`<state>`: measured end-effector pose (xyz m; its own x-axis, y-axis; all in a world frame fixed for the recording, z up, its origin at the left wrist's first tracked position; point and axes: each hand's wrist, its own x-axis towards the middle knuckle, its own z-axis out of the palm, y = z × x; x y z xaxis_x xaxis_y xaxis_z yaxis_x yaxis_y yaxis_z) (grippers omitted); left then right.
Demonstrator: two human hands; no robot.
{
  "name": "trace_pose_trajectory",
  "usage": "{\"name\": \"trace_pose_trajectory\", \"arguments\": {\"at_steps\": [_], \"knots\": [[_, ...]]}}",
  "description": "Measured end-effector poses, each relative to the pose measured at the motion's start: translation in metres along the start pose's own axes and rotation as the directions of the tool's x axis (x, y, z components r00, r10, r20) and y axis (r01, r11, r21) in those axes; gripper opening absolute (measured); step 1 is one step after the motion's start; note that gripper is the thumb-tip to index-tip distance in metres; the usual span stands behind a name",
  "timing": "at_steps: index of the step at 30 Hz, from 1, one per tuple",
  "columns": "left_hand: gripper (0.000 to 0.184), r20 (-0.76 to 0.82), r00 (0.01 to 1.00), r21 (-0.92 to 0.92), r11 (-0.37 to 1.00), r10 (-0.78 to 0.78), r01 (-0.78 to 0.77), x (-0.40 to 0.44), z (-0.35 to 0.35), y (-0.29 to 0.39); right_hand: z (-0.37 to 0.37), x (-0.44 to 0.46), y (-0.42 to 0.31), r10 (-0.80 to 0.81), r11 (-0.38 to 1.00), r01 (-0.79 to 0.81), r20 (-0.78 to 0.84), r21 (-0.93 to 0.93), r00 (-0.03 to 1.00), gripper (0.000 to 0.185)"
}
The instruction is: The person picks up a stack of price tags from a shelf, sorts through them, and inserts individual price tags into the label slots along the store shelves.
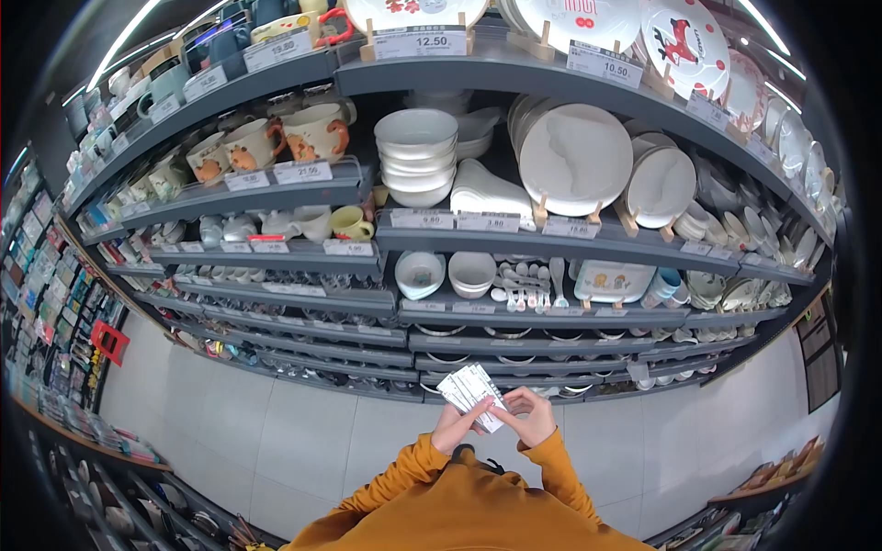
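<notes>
A small fanned stack of white price labels (470, 387) with dark print is held in front of my body, above the floor. My left hand (455, 424) grips the stack from its lower left side, thumb lying over the labels. On the right edge, my right hand (531, 418) pinches the labels between thumb and fingers. Both sleeves are mustard orange. Beyond my hands, the lower shelves of tableware stand apart from them.
A long dark shelf unit spans the view, with stacked white bowls (416, 151), a large white plate (576, 158), patterned mugs (314, 133) and spoons (528, 286). Price tags (420, 42) line the shelf edges. A red sign (109, 342) stands at left. Tiled floor (358, 441) lies below.
</notes>
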<state>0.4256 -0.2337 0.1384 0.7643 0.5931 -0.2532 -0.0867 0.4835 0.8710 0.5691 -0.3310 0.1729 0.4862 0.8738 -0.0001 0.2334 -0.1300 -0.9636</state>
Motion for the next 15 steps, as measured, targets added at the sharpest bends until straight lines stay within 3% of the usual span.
{"name": "trace_pose_trajectory", "arguments": {"at_steps": [4, 7, 8, 15], "knots": [[0.028, -0.061, 0.998, -0.041, 0.999, -0.008, 0.006, -0.058, 0.001, -0.020, 0.018, -0.052, 0.005, 0.018, 0.998, -0.016, -0.024, 0.063, 1.000, 0.024], [0.031, -0.100, 0.992, -0.065, 0.996, -0.072, 0.066, -0.104, -0.001, -0.036, 0.031, -0.092, 0.012, 0.081, 0.985, -0.080, 0.001, 0.154, 0.997, 0.019], [0.032, -0.081, 0.984, -0.067, 0.985, -0.162, 0.156, -0.116, -0.011, -0.053, 0.035, -0.106, 0.012, 0.098, 0.974, -0.099, 0.017, 0.205, 0.995, 0.018], [0.035, -0.087, 0.988, -0.108, 0.987, -0.127, 0.117, -0.207, -0.018, -0.061, 0.065, -0.177, 0.012, 0.086, 0.980, -0.100, 0.090, 0.171, 0.992, 0.018]]}}
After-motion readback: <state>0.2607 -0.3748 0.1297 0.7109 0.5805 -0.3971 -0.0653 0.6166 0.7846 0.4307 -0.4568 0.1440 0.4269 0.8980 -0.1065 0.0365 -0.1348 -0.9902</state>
